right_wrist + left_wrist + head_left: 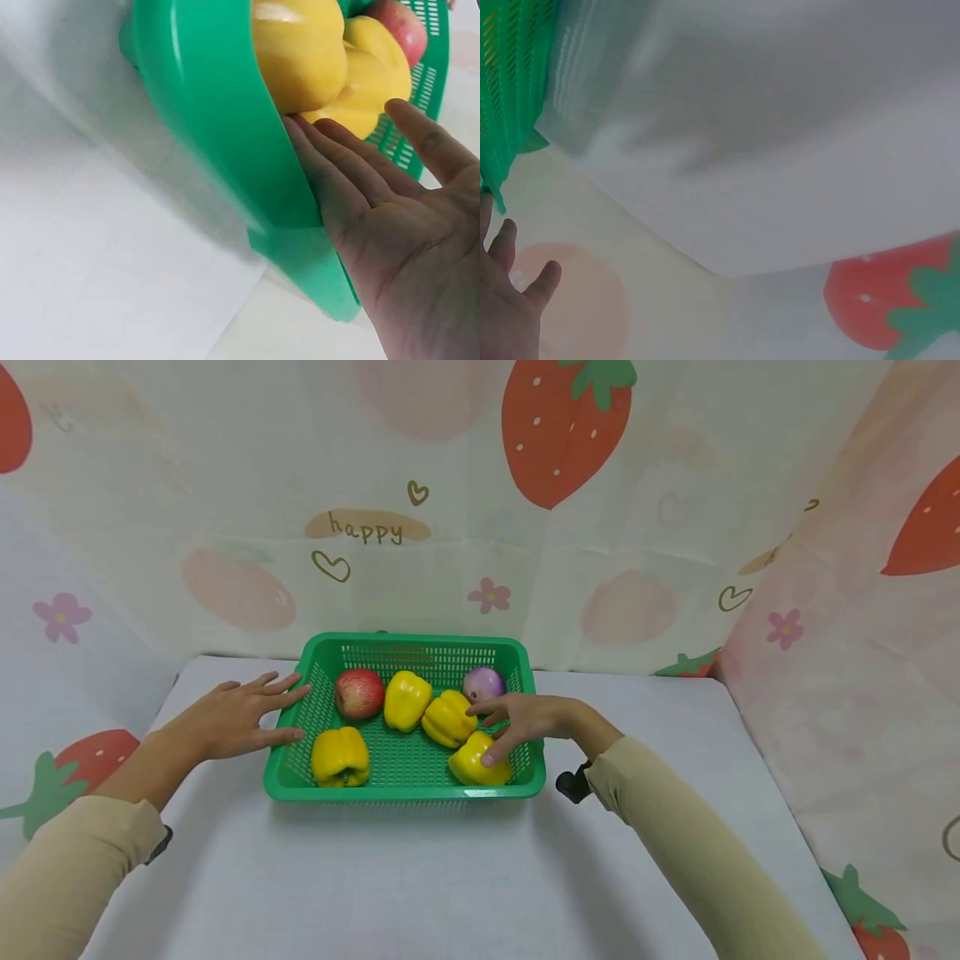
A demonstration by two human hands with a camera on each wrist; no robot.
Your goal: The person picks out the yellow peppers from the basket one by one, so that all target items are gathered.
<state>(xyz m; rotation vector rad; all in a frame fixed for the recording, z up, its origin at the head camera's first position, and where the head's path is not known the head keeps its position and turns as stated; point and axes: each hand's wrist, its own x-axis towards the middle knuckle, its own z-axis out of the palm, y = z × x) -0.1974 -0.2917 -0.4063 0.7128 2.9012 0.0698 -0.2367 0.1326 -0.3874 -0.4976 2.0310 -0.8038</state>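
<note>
A green plastic basket (405,794) sits on the table, holding several yellow bell peppers, a red apple (359,694) and a purple onion (483,682). My left hand (234,717) is at the basket's left rim with its fingers spread, and the left wrist view shows fingertips close to the rim. Over the right side reaches my right hand (531,717), fingers loosely bent and gripping nothing. Its thumb is over the front-right bell pepper (471,763); contact is unclear. Two other bell peppers, one central (407,701) and one beside it (448,718), lie behind; another bell pepper (341,757) lies front left.
A white-covered table (420,885) extends around the basket. Behind it hangs a pale curtain (450,552) printed with strawberries, hearts and flowers, with more fabric at both sides. A dark device (573,783) is at the right wrist.
</note>
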